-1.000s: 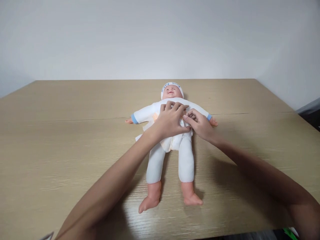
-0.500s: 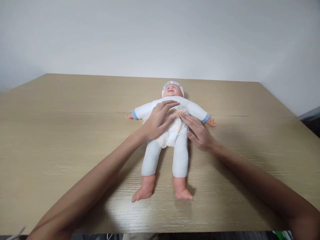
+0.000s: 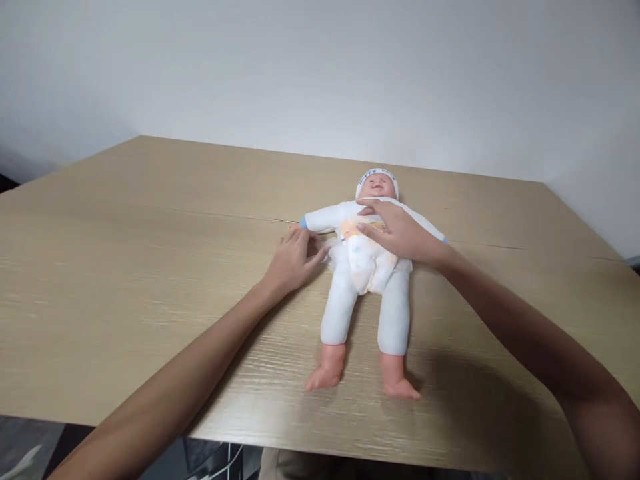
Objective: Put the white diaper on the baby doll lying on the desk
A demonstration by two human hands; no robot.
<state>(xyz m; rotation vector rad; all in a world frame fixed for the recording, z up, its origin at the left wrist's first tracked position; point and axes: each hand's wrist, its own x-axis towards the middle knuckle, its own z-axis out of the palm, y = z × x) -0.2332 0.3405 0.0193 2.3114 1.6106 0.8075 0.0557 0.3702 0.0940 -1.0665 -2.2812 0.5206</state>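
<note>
Head view. The doll [image 3: 367,267] lies on its back on the tabletop [image 3: 150,267], right of centre, head toward the far edge and feet toward the near edge. Around its waist sits a diaper [image 3: 367,263].

Our right hand [image 3: 397,233] rests flat on the doll's chest, fingers released and spread, pinning the upper edge of the diaper. Our left hand [image 3: 293,260] is at the doll's left side, just below its outstretched arm; its fingers appear to pinch the diaper's side tab, though we cannot tell for certain.

In our judgement, we should keep the right palm pressing steadily while the left draws the tab snug and level across the waist, without twisting the doll.
</note>
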